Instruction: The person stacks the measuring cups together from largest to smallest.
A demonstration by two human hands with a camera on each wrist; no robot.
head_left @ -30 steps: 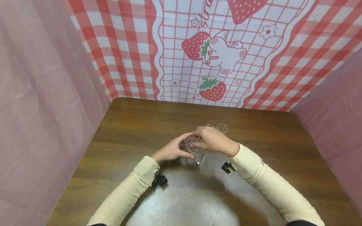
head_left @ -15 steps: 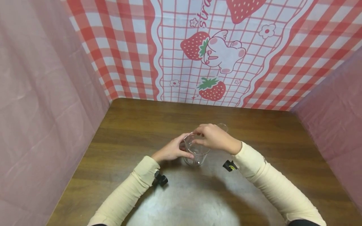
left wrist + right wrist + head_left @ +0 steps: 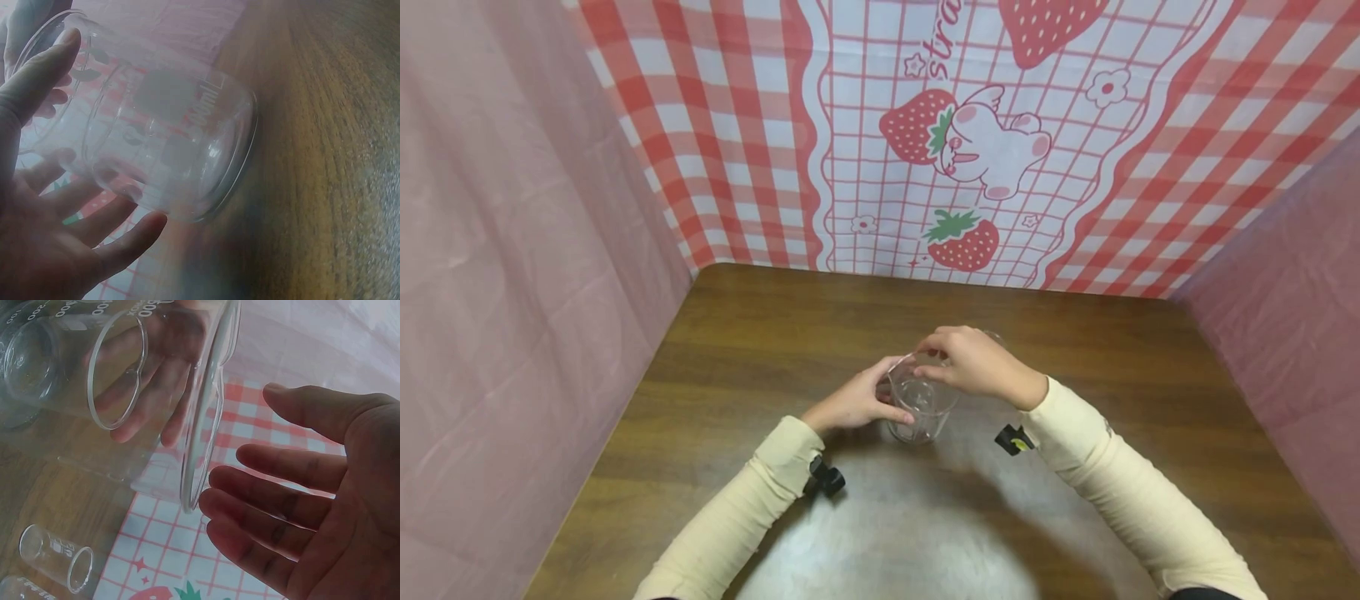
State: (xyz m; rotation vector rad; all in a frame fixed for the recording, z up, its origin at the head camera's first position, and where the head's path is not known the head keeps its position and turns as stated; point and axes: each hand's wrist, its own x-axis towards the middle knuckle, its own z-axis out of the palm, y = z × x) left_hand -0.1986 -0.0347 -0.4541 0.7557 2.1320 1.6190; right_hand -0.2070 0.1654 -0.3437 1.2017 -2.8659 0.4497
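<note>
brown tabletop (image 3: 760, 333) is lying beneath the large beaker (image 3: 181, 112), which the left hand (image 3: 853, 402) is gripping; a smaller beaker (image 3: 75, 369) is nesting inside. right hand (image 3: 976, 360) is hovering loose-fingered, seemingly empty, by the rim: best bracing left, clearing glass gently. small beakers (image 3: 55, 557) are standing beyond.

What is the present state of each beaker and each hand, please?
Large beaker: upright on the table.
Inner beaker: nested inside the large beaker.
Small beaker: outside, upright, looks empty.
Cut-off glass: only partly visible, contents unclear.
Left hand: gripping the large beaker.
Right hand: fingers relaxed, holding nothing, near the large beaker's mouth.
</note>
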